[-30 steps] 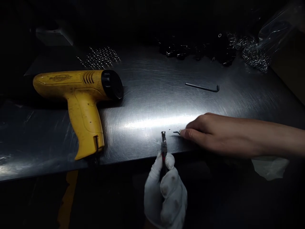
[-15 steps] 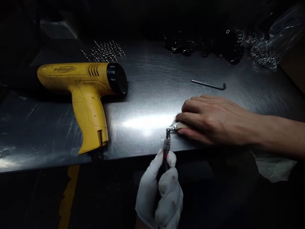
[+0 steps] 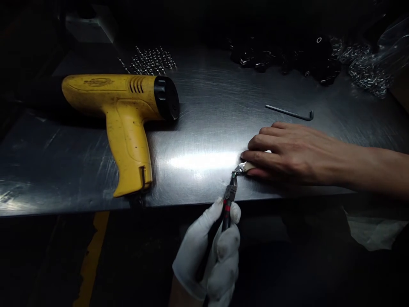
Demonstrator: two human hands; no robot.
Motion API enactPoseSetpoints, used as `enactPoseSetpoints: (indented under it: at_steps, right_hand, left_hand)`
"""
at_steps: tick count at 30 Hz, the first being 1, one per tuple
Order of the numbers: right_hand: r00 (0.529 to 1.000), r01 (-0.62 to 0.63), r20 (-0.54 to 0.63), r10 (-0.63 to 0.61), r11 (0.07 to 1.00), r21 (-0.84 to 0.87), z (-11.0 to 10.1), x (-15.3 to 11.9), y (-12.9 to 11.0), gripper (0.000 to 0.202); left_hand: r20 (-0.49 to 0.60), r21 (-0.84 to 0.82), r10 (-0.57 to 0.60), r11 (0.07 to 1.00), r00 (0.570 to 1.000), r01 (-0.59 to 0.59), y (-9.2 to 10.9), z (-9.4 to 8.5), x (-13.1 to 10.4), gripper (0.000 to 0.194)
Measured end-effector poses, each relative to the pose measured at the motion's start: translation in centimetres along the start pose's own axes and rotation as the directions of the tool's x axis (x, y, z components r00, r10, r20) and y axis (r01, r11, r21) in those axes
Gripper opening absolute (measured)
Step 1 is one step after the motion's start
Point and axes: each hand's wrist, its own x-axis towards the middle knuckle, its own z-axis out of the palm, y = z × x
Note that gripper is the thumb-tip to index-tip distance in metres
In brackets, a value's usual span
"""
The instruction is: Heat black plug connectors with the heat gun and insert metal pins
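Note:
My left hand (image 3: 212, 251), in a white glove with stained fingertips, is closed around small pliers (image 3: 230, 192) with dark handles and red marks. Their jaws point up, over the bench's front edge. Bare and palm down, my right hand (image 3: 281, 149) is closed on a tool with cream handles (image 3: 249, 166) and a metal head, apparently another pair of pliers. Most of it is hidden under the fingers. Both tools' tips meet over the bench around a small metal piece (image 3: 234, 174), too small to name.
On the metal bench (image 3: 204, 115) a yellow heat gun (image 3: 128, 123) lies at left. Behind it are many small metal pins (image 3: 151, 62). A hex key (image 3: 289, 112) lies beyond my right hand. Dark parts (image 3: 287, 62) and a clear bag of small metal pieces (image 3: 372, 76) are at back right.
The view has shifted, so the bench things appear farther right and slightly higher. The left pliers now tilt more to the right. Both hands keep their tools, tips still together.

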Motion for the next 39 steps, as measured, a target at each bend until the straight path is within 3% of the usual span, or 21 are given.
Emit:
enactPoseSetpoints:
  at_steps: [4, 9, 14, 19, 24, 26, 32, 36, 39]
  right_hand:
    - [0.996, 0.09, 0.007, -0.09, 0.993, -0.073, -0.7, 0.3, 0.5, 0.039]
    - [0.986, 0.16, 0.075, -0.15, 0.976, -0.151, -2.2, 1.0, 0.6, 0.049]
    - [0.941, 0.331, 0.149, -0.305, 0.923, -0.197, -3.5, 2.6, 1.6, 0.054]
    - [0.914, 0.369, 0.177, -0.365, 0.929, 0.01, -4.3, 4.5, 2.7, 0.037]
    - [0.856, 0.457, 0.31, -0.414, 0.886, -0.079, -4.6, 5.4, 2.6, 0.03]
    - [0.845, 0.459, 0.337, -0.414, 0.886, -0.061, -4.6, 5.5, 2.6, 0.028]
    - [0.868, 0.25, 0.411, -0.279, 0.96, 0.123, -4.5, 5.6, 3.2, 0.031]
    - [0.872, 0.331, 0.343, -0.348, 0.937, 0.11, -4.3, 5.2, 3.2, 0.032]
    - [0.856, 0.417, 0.343, -0.386, 0.909, -0.017, -4.0, 4.5, 2.8, 0.04]
  left_hand:
    - [-0.042, 0.004, -0.014, 1.0, 0.999, 0.014, 0.2, 0.4, -0.3, 0.055]
    - [-0.123, 0.088, 0.052, 0.995, 0.991, -0.041, 0.1, 1.5, 0.0, 0.056]
    - [-0.228, 0.212, 0.044, 0.977, 0.973, 0.006, 0.4, 1.9, -0.1, 0.05]
    - [-0.302, 0.26, 0.004, 0.962, 0.953, 0.078, 1.1, 2.2, -0.3, 0.05]
    - [-0.458, 0.262, -0.032, 0.95, 0.888, 0.169, 1.5, 3.2, -0.2, 0.048]
    - [-0.487, 0.283, -0.034, 0.939, 0.873, 0.195, 1.6, 3.4, -0.1, 0.048]
    - [-0.493, 0.33, -0.038, 0.916, 0.869, 0.228, 1.8, 3.3, -0.1, 0.047]
    - [-0.475, 0.338, -0.041, 0.914, 0.879, 0.225, 1.8, 3.1, -0.2, 0.047]
    - [-0.482, 0.32, -0.054, 0.918, 0.875, 0.233, 1.9, 3.1, -0.2, 0.047]
